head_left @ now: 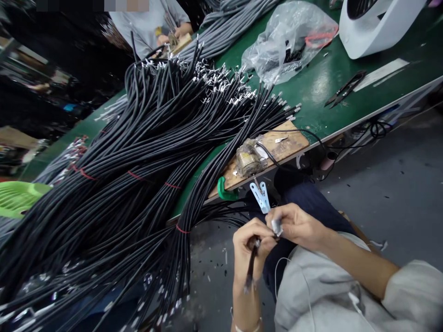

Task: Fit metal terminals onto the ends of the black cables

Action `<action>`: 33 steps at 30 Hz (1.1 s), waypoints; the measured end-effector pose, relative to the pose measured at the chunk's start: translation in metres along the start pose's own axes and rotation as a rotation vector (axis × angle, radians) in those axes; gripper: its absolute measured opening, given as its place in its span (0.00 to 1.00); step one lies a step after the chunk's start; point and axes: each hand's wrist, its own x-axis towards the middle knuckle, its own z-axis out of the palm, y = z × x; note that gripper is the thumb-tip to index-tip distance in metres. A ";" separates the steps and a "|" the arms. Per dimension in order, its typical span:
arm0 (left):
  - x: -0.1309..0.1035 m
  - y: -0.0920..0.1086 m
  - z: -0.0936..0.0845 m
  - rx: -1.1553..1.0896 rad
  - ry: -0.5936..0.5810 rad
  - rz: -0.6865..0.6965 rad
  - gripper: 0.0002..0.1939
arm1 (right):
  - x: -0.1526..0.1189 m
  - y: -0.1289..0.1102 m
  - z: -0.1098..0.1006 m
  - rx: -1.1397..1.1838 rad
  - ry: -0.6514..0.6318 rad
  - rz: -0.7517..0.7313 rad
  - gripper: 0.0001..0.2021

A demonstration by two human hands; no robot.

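Note:
My left hand is closed around a bunch of thin dark strands, whose blurred ends hang below the fist. Beside it, my right hand pinches a small silvery-white piece, too blurred to name. The fingertips of both hands meet at this piece. Just beyond them, a light blue clothespin sits at the end of a thin rod from a taped, motor-like device. That device rests on a wooden board at the table edge.
Bundles of black cables with red ties cover the green table and hang over its edge. A green clamp grips the board. Thread snips, a plastic bag and a white appliance lie farther back. A co-worker's hands are opposite.

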 end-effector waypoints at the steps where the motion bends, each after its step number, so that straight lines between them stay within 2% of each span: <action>1: 0.002 0.001 0.000 0.015 0.010 0.026 0.11 | 0.002 -0.003 -0.004 0.087 -0.040 0.136 0.20; 3: 0.005 0.001 0.002 0.045 0.045 0.042 0.09 | 0.009 -0.012 -0.013 0.065 -0.091 0.333 0.21; 4: 0.005 0.000 0.002 0.065 0.058 0.040 0.08 | 0.014 -0.018 -0.017 -0.012 -0.088 0.374 0.21; 6: 0.005 -0.001 0.003 0.096 0.083 0.033 0.08 | 0.025 -0.029 -0.024 -0.202 0.012 0.347 0.21; 9: 0.003 -0.001 0.001 0.089 0.108 0.054 0.09 | 0.043 -0.040 -0.024 -0.419 0.189 0.206 0.22; 11: 0.003 -0.001 0.000 0.069 0.128 0.081 0.09 | 0.053 -0.040 -0.019 -0.480 0.198 0.166 0.24; 13: 0.005 -0.001 -0.001 0.049 0.154 0.092 0.09 | 0.058 -0.035 -0.011 -0.420 0.169 0.176 0.25; 15: 0.007 -0.002 -0.001 0.020 0.178 0.079 0.10 | 0.060 -0.029 -0.004 -0.266 0.172 0.199 0.25; 18: 0.011 -0.004 -0.001 -0.032 0.193 0.019 0.10 | 0.061 -0.023 0.002 -0.134 0.232 0.176 0.23; 21: 0.013 -0.004 0.000 -0.061 0.173 -0.049 0.11 | 0.062 -0.024 0.003 -0.204 0.324 0.110 0.22; 24: 0.015 -0.002 0.000 -0.066 0.152 -0.064 0.10 | 0.065 -0.025 0.004 -0.250 0.363 0.112 0.23; 31: 0.020 0.003 0.001 -0.023 0.161 -0.054 0.08 | 0.062 -0.018 -0.006 -0.194 0.273 0.212 0.28; 33: 0.018 0.003 0.001 -0.021 0.159 -0.044 0.07 | 0.058 -0.016 -0.014 -0.188 0.301 0.214 0.31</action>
